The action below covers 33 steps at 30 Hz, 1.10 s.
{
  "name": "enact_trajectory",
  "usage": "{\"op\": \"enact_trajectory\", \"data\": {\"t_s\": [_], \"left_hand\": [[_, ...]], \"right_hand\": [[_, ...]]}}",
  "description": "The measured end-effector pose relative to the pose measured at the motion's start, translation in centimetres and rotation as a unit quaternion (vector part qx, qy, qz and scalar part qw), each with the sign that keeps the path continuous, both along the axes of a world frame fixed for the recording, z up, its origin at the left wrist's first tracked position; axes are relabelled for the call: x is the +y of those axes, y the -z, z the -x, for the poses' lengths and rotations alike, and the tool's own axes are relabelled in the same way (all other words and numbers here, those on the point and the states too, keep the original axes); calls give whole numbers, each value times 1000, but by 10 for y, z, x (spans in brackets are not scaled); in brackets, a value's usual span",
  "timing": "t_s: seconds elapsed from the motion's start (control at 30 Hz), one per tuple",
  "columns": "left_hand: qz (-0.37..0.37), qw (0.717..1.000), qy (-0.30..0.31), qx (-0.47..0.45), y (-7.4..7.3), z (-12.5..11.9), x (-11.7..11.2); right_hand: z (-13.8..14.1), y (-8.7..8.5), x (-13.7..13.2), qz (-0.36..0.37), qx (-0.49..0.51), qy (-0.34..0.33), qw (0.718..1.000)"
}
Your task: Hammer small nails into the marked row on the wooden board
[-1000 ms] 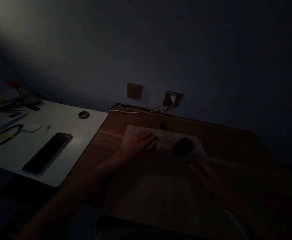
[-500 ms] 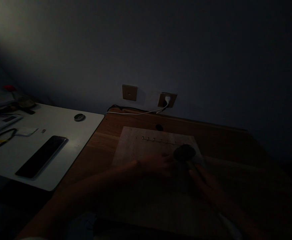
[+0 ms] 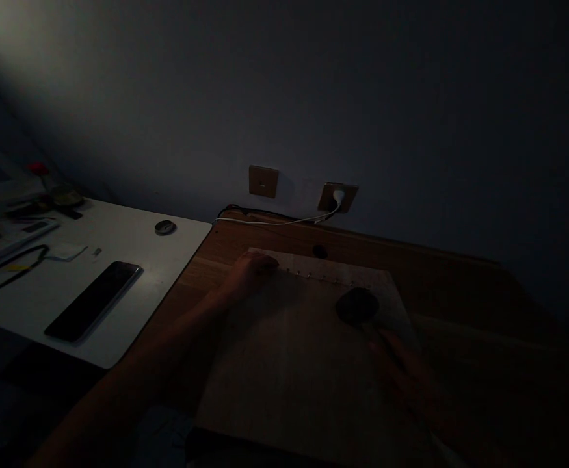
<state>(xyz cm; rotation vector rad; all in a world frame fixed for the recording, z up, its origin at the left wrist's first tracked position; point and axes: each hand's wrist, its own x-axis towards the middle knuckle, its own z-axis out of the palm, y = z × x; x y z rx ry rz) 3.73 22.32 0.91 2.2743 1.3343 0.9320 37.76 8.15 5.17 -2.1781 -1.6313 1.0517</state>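
The scene is very dim. A pale flat board (image 3: pixel 289 364) lies on a wooden desk (image 3: pixel 206 260), with a row of small metal pins (image 3: pixel 323 278) along its far edge. My left hand (image 3: pixel 252 268) rests on the board's far left corner, just left of the pins, fingers curled together; what they pinch, if anything, is hidden. My right hand (image 3: pixel 404 367) lies low at the board's right side, closed round the handle of a dark-headed, hammer-like tool (image 3: pixel 357 305). The tool's head sits on the board just below the pins.
A white table (image 3: pixel 132 325) adjoins on the left with a dark phone (image 3: pixel 93 300), a small round disc (image 3: pixel 165 227), cables and clutter. Two wall plates (image 3: pixel 263 181) sit above the desk; a white plug (image 3: pixel 338 195) and cable run from one. A small dark spot (image 3: pixel 319 251) lies beyond the board.
My left hand has moved from the board's middle beside the tool head back to the far left corner. The tool head and my right hand have hardly shifted.
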Motion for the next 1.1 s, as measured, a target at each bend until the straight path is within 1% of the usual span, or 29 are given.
{"op": "enact_trajectory", "data": {"t_s": [0.17, 0.27, 0.4, 0.53, 0.63, 0.73, 0.87, 1.0, 1.1], "left_hand": [[15, 1000, 8, -3, 0, -3, -1], [22, 1000, 11, -7, -2, -3, 0], [40, 999, -2, -29, -2, -3, 2], [64, 997, 9, -42, -4, -4, 1], [80, 994, -3, -68, -5, -4, 0], [81, 994, -21, -65, -4, -4, 0], [73, 994, -44, -60, 1, -4, 2], [64, 995, -43, -62, 4, -4, 3], [65, 995, -36, -71, 5, -4, 3]], "right_hand": [[14, -6, 2, -16, 3, 1, 1000], [28, -12, 9, -25, 48, -33, 998], [54, -23, 29, -23, 102, -81, 991], [83, -31, 54, -68, 97, -132, 984], [102, -31, 70, -95, 89, -166, 978], [116, -28, 78, -122, 74, -192, 971], [124, -25, 80, -147, 52, -205, 966], [126, -26, 80, -150, 50, -200, 967], [125, -25, 80, -145, 73, -183, 970]]}}
